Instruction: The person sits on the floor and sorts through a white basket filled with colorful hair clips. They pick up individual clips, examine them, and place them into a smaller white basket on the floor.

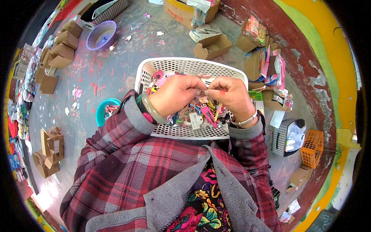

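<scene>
My left hand [173,94] and my right hand [233,96] meet over a white perforated plastic basket [193,62]. Thumbs and forefingers of both hands are pinched together, tip to tip. Whatever is between them is too small and too covered to make out. Just below the fingertips is a small orange-brown figure [202,100]; I cannot tell whether it hangs from them or lies on the pile. In the basket are many small colourful trinkets, among them a long pink piece [208,116] and a white tag with printing [195,121]. My hands hide part of the pile.
A teal basin [101,112] with small pieces stands left of the basket, a purple basin [101,35] farther off. Cardboard boxes [212,47], an orange crate [312,149] and a checked bin [285,137] line the right. Red scraps [94,88] litter the floor.
</scene>
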Motion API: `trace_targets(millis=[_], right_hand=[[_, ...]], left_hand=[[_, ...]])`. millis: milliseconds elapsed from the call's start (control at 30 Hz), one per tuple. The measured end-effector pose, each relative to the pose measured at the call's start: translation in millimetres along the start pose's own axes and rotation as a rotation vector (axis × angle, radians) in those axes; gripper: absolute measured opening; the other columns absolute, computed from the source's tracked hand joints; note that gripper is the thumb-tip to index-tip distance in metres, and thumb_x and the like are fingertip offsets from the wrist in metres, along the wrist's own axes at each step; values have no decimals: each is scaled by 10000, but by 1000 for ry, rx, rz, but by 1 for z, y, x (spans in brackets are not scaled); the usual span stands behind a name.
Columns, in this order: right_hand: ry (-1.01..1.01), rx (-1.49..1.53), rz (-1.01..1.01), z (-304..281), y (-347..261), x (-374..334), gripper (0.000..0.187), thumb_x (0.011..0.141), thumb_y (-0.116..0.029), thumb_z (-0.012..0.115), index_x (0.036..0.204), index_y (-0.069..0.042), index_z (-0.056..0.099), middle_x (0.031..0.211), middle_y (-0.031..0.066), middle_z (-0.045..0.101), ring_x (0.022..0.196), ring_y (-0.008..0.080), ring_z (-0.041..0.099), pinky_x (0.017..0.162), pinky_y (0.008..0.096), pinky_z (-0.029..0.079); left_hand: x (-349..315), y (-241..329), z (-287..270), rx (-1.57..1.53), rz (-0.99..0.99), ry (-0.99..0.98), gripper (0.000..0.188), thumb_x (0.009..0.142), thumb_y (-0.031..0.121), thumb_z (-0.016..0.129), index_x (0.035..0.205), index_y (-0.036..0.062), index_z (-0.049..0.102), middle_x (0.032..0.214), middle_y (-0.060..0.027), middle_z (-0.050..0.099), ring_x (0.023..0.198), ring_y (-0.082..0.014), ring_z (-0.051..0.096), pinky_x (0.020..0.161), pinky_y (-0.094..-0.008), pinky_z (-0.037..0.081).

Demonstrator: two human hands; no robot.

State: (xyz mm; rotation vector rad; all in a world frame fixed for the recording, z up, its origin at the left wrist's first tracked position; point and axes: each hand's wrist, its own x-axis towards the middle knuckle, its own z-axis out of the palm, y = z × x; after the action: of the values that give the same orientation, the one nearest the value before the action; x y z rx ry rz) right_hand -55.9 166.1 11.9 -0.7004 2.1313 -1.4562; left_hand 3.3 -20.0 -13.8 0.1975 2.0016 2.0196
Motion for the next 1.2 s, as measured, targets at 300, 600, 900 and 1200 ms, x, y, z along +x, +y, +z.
trace_targets(millis=[300,600,900,1200], right_hand=[[-7,-6,110,-4,-10,-2,143,708,-103,689,707,18,613,612,23,567,677,73,561,587,228,443],[71,-197,-23,4,-5,1,243,682,-207,712,762,-5,603,677,92,603,594,157,573,556,282,453],[52,-254,4,7,-19,9,238,663,-223,683,764,-20,610,662,122,600,612,219,581,573,316,453],[16,-411,-71,0,-41,22,202,674,-188,655,777,-23,600,662,151,601,594,290,590,553,361,448]], left_hand=[[-2,0,-4,77,110,-68,189,922,119,482,1032,1,582,883,-18,602,807,-80,566,711,-232,489],[-7,13,1,-3,-29,-30,173,913,120,502,987,4,607,769,-11,591,695,-74,539,613,-231,463],[-5,14,-2,90,127,50,160,894,103,530,998,4,600,805,-3,592,706,-74,541,632,-227,460],[-5,20,-9,-82,153,99,152,864,138,582,945,10,595,792,23,577,669,-37,499,584,-183,408]])
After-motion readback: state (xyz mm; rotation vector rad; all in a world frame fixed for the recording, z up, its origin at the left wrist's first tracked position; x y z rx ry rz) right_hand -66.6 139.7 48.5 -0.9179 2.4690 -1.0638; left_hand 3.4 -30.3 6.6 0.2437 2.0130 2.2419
